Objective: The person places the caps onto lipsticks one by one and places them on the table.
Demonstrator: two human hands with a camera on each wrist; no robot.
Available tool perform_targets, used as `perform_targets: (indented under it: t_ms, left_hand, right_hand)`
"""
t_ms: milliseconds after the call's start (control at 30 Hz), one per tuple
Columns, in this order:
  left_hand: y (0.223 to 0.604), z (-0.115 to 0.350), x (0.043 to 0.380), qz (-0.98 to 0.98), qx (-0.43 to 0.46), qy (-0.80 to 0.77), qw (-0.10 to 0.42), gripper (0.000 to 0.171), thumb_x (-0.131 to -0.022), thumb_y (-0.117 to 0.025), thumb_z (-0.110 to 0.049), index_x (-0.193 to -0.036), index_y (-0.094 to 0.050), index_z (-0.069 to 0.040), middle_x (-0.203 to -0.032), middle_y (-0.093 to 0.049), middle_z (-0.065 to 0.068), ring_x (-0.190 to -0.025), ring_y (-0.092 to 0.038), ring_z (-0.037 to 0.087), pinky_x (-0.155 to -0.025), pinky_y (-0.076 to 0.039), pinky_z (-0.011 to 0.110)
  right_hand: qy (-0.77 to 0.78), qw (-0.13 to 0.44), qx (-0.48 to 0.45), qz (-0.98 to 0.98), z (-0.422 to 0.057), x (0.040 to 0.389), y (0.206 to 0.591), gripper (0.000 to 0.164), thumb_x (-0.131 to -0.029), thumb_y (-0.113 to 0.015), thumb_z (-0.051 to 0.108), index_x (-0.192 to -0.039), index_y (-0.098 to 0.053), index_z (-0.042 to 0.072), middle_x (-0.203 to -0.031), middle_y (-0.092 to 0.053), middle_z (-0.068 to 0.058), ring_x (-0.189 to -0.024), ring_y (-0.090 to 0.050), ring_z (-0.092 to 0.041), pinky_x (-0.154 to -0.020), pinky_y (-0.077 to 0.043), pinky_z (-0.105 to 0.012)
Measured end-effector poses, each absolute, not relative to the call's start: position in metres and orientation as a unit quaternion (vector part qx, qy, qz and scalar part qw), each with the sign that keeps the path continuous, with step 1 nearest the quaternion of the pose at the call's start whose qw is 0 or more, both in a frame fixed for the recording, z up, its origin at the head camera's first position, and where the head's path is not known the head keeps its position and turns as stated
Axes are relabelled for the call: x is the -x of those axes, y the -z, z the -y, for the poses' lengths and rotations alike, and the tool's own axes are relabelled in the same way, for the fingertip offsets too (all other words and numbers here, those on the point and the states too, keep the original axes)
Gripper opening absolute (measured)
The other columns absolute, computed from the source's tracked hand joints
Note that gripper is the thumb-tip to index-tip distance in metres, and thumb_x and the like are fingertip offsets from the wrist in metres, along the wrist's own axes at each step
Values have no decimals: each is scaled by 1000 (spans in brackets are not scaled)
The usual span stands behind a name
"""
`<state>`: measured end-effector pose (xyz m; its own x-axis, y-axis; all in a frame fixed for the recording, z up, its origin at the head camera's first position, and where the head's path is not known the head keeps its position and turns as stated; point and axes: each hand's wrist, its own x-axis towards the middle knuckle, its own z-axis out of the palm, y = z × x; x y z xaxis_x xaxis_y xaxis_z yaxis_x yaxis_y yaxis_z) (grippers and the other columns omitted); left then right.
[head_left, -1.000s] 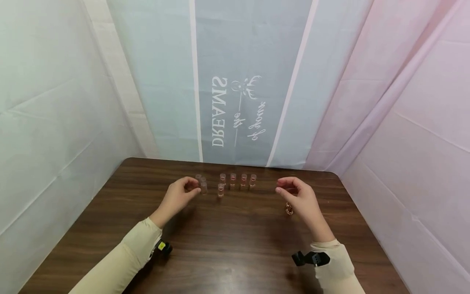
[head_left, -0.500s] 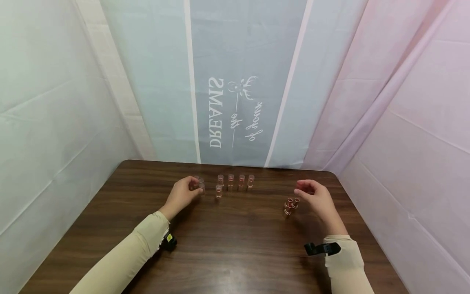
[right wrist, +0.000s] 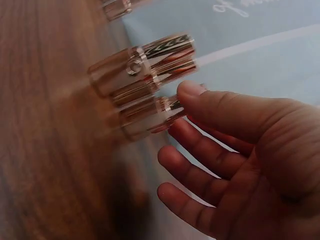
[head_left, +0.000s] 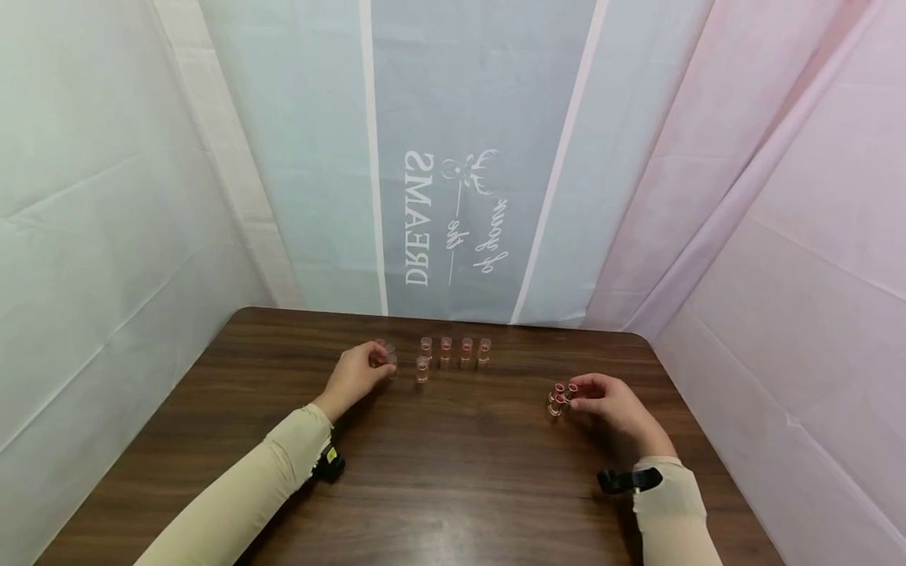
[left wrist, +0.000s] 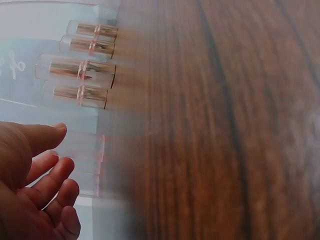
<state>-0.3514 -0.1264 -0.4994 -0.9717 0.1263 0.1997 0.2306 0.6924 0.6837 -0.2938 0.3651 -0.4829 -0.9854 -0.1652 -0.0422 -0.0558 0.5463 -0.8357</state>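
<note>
My left hand is at a small cluster of clear caps at the back left of the table. In the left wrist view its thumb and index finger pinch one see-through cap. On the right, my right hand reaches three rose-gold lipstick tubes with clear bases, standing upright close together. In the right wrist view, thumb and index finger pinch the upper end of the nearest lipstick tube, with the other fingers loosely bent below.
Between the hands stand several capped lipstick tubes in a row near the back edge, with one in front of the row. A dark wooden table lies beneath, with a printed curtain behind and pale cloth at both sides.
My right hand has moved right and then down onto the right-hand cluster of lipstick tubes, now taking hold of one. My left hand has stayed at the clear caps.
</note>
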Motion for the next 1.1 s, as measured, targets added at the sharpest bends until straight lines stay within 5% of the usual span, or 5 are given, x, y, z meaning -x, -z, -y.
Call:
perform_targets:
  t_ms: [667, 1100]
  left_hand:
    - [481, 143, 329, 894, 124, 423, 77, 26, -86, -73, -33, -101, -65, -13, -91, -66, -3, -82, -60, 14, -72, -51, 32]
    - [464, 151, 304, 887, 140, 434, 77, 22, -87, -72, -32, -104, -63, -20, -96, -66, -6, -85, -62, 10, -76, -52, 32]
  right_hand:
    - [397, 41, 47, -916, -360, 302, 501, 35, -78, -80, 25, -105, -67, 7, -94, -66, -6, -81, -55, -14, -67, -47, -26]
    - [324, -68, 5, -944, -372, 290, 475, 40, -78, -75, 51, -88, -63, 14, -88, -66, -2, -77, -55, -15, -65, -44, -27]
